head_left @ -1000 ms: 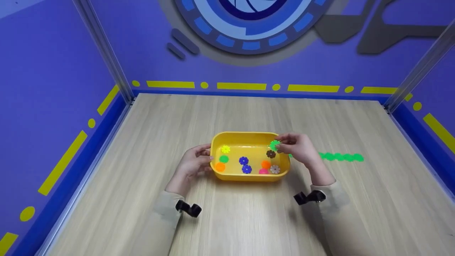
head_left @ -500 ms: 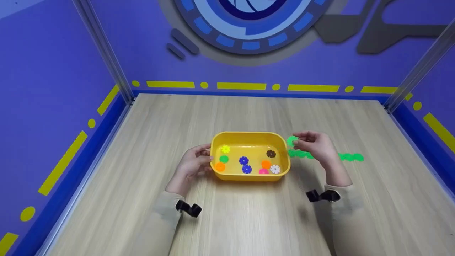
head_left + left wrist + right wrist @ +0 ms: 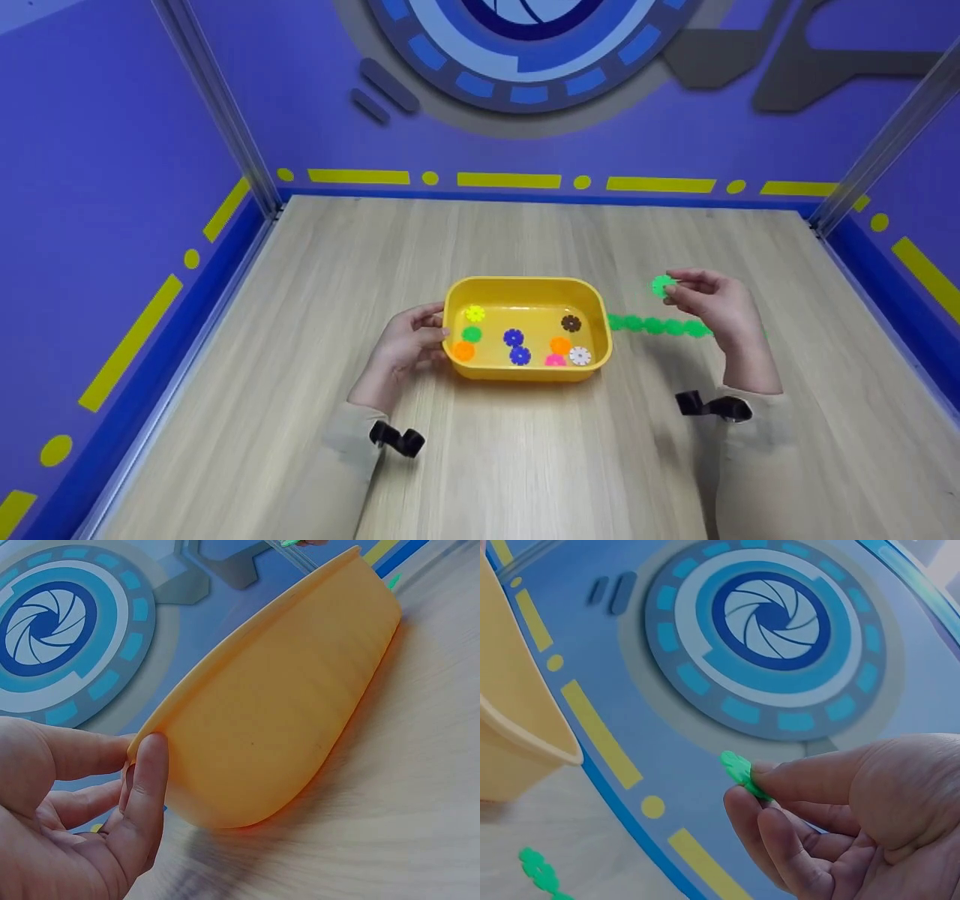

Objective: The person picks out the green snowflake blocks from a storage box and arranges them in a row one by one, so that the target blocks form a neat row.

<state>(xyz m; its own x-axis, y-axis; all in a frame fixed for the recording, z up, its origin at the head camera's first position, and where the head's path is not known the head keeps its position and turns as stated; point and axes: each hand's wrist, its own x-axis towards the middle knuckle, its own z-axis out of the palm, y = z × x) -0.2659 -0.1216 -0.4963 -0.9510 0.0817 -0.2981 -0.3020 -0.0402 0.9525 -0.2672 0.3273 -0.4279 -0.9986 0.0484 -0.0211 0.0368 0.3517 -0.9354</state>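
My left hand [image 3: 403,346] grips the left end of a yellow plastic tub [image 3: 525,373]; in the left wrist view the thumb and fingers [image 3: 146,802] pinch its rim. Between thumb and fingertips, my right hand [image 3: 716,304] pinches a bright green notched disc [image 3: 663,286], held up above the table to the right of the tub. The right wrist view shows this green disc [image 3: 739,768] tilted in the fingers. Beneath that hand lies a row of green discs [image 3: 654,326] running rightward from the tub's right side, its far part mostly hidden by the hand and wrist.
Several loose notched discs lie in the tub, among them a brown disc [image 3: 571,323], a white disc [image 3: 580,355], a yellow disc [image 3: 475,313] and a blue disc [image 3: 520,355]. Blue panels [image 3: 510,154] wall in the wooden table [image 3: 360,247] at the back and sides.
My right hand has carried the green disc from over the tub's right end out to the right, above the green row. My left hand stays on the tub.
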